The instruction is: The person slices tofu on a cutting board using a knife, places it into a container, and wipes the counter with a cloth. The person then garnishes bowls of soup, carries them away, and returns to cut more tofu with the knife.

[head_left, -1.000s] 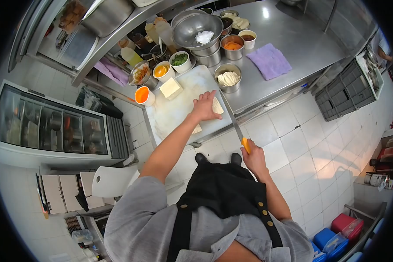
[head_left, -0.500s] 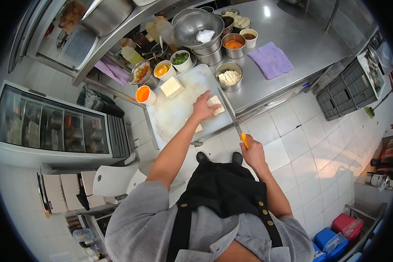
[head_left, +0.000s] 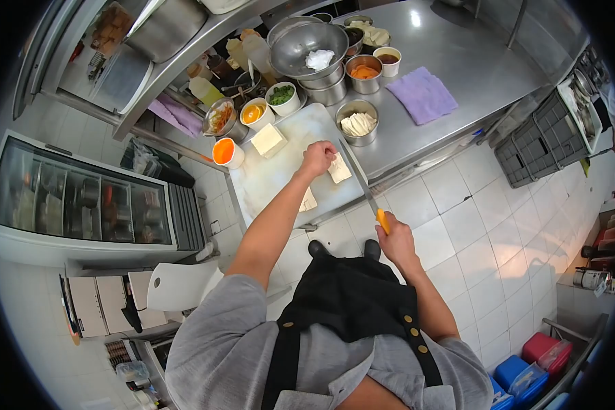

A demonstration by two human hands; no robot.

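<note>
My right hand [head_left: 396,240] grips a knife [head_left: 382,220] by its yellow-orange handle. The long blade points away from me, along the right edge of the white cutting board [head_left: 266,181]. My left hand [head_left: 318,158] is over the board with its fingers curled together at the far end of a cut piece of tofu [head_left: 339,169]. Whatever lies between those fingertips is hidden. Another pale tofu piece [head_left: 308,200] lies near the board's front edge, partly behind my left forearm. A larger white tofu block [head_left: 269,141] sits farther back on the left.
A steel bowl of pale slices [head_left: 357,124] stands right of the board. Cups of orange liquid [head_left: 227,152], oranges [head_left: 254,111] and chopped greens [head_left: 281,96] line its far left side. Stacked steel bowls [head_left: 307,51] stand behind. A purple cloth [head_left: 422,96] lies on the steel counter.
My left hand's fingers have gone from spread over the tofu to curled at its far end, uncovering more of the piece. The knife has hardly moved.
</note>
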